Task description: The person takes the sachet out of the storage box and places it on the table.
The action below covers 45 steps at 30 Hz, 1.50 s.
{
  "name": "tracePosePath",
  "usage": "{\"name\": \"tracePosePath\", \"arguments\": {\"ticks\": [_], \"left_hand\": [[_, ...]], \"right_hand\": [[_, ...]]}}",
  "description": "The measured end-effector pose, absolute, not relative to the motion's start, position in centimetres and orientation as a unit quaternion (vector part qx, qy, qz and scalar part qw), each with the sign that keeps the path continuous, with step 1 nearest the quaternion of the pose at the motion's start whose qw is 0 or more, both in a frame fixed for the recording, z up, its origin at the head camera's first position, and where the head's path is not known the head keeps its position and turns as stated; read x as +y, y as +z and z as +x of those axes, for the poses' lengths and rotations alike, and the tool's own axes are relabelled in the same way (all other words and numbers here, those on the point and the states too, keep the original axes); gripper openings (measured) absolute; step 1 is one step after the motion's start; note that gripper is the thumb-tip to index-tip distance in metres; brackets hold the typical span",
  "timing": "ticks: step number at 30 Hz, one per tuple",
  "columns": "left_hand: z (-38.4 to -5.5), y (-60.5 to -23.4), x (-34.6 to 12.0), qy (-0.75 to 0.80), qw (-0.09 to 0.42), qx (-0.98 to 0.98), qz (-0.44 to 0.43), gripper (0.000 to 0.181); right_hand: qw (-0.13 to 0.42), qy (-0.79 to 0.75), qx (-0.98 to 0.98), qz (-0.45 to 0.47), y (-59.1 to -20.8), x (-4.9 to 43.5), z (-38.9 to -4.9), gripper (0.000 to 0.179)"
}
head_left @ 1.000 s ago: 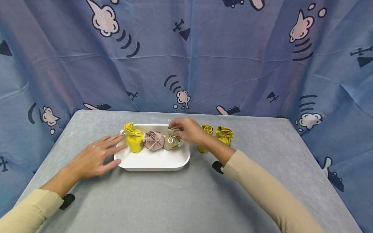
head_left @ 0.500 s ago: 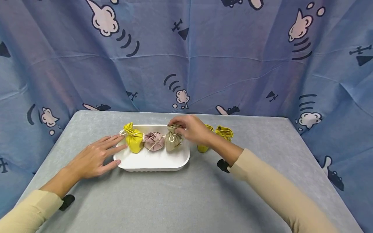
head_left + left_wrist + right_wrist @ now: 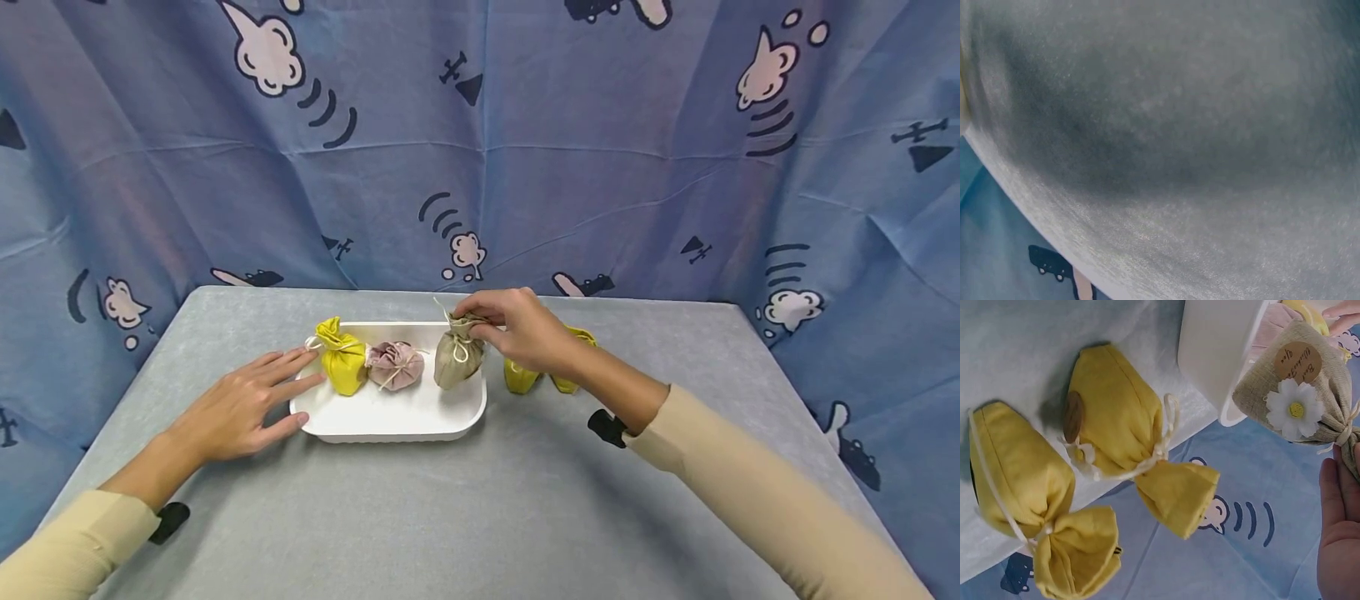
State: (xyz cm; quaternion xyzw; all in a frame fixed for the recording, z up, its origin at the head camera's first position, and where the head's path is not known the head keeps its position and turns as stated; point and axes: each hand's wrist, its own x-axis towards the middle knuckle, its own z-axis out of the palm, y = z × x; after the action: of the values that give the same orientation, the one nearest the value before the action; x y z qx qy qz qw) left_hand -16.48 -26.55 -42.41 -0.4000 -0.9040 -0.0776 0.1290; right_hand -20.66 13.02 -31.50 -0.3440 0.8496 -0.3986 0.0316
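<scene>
My right hand [image 3: 525, 329] pinches the gathered neck of a beige drawstring pouch [image 3: 456, 360], holding it over the right end of a white tray [image 3: 390, 423]. The right wrist view shows a white flower and a round brown label on this beige pouch [image 3: 1294, 387]. Inside the tray sit a yellow drawstring pouch [image 3: 345, 367] at the left and a pink pouch [image 3: 395, 365] in the middle. With fingers spread, my left hand [image 3: 243, 408] rests at the tray's left rim, its fingertips close to the yellow pouch. The left wrist view shows only tabletop and cloth.
Right of the tray, two more yellow pouches stand on the grey table [image 3: 420, 517], partly behind my right arm; the right wrist view shows a nearer yellow pouch [image 3: 1116, 412] and another yellow pouch [image 3: 1019, 469]. A blue patterned curtain [image 3: 585, 167] hangs behind the table.
My right hand has lifted the beige pouch up from its place beside the pink one and shifted it slightly right. The left hand and the other tray pouches have stayed put.
</scene>
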Motion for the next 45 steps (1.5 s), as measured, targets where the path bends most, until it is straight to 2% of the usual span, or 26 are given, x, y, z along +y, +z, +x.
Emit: {"name": "tracePosePath", "arguments": {"ticks": [15,22,31,45], "left_hand": [[-16.5,-42.4,-26.5,-0.079,0.133,-0.902,-0.402,0.055],[-16.5,-42.3,-26.5,-0.075,0.130,-0.905,-0.399,0.055],[-16.5,-42.3,-26.6,-0.074,0.129,-0.905,-0.398,0.055],[-16.5,-42.3,-26.6,-0.073,0.133,-0.902,-0.404,0.055]], "right_hand": [[0.017,-0.399,0.848,-0.347,-29.7,15.4,-19.6,0.027],[-0.010,-0.366,0.859,-0.358,-29.6,17.1,-18.8,0.028],[0.043,-0.397,0.854,-0.334,-30.8,19.2,-17.8,0.028],[0.056,-0.395,0.856,-0.329,-33.5,19.9,-17.8,0.027]]}}
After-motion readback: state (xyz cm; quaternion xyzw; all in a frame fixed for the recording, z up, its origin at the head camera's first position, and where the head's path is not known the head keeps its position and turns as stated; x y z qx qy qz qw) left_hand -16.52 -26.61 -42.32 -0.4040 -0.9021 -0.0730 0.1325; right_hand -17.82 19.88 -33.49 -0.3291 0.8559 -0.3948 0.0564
